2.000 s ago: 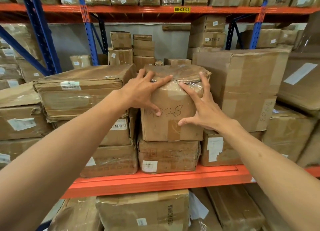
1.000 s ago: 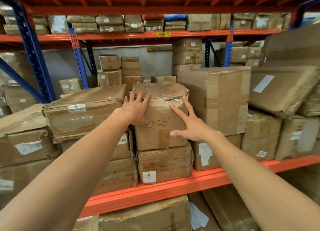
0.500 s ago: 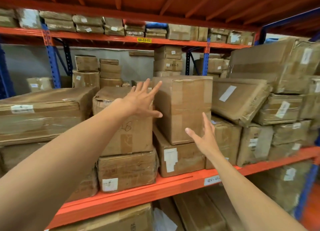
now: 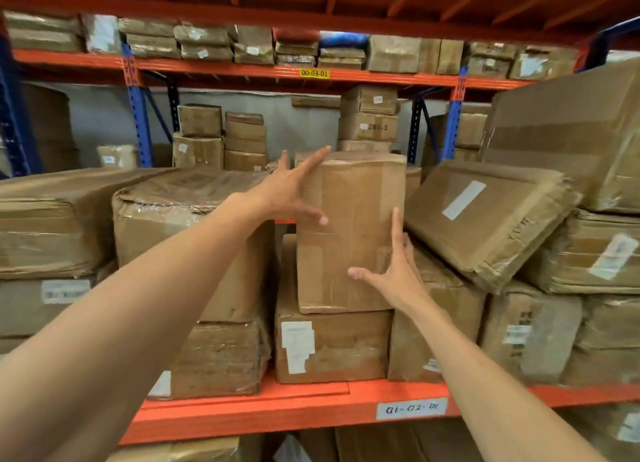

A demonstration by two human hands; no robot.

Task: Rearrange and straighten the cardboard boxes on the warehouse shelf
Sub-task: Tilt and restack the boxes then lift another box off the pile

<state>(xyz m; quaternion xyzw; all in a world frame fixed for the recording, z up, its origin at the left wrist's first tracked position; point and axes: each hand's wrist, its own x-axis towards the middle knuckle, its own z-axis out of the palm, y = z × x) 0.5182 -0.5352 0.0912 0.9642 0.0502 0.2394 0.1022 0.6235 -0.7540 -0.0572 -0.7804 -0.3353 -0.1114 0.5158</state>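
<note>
A tall upright cardboard box [image 4: 356, 226] stands in the middle of the shelf on top of a lower labelled box [image 4: 332, 343]. My left hand [image 4: 287, 194] wraps its upper left edge, fingers spread toward the top corner and thumb on the front face. At its lower right edge sits my right hand [image 4: 398, 271], with the fingers up along the side and the thumb on the front. To the left stands a plastic-wrapped box [image 4: 166, 219]. A flat box [image 4: 485, 219] leans tilted against the tall box's right side.
The orange shelf beam [image 4: 277, 409] runs below the boxes, with a tag reading 01-02-01 [image 4: 411, 408]. Stacked boxes fill both sides, including a large one at the upper right [image 4: 571, 132]. Blue uprights [image 4: 138, 115] and more boxes stand behind. An orange deck hangs overhead.
My hands left the plastic-wrapped box marked 028 and moved right onto the tall box. The view has shifted right and closer.
</note>
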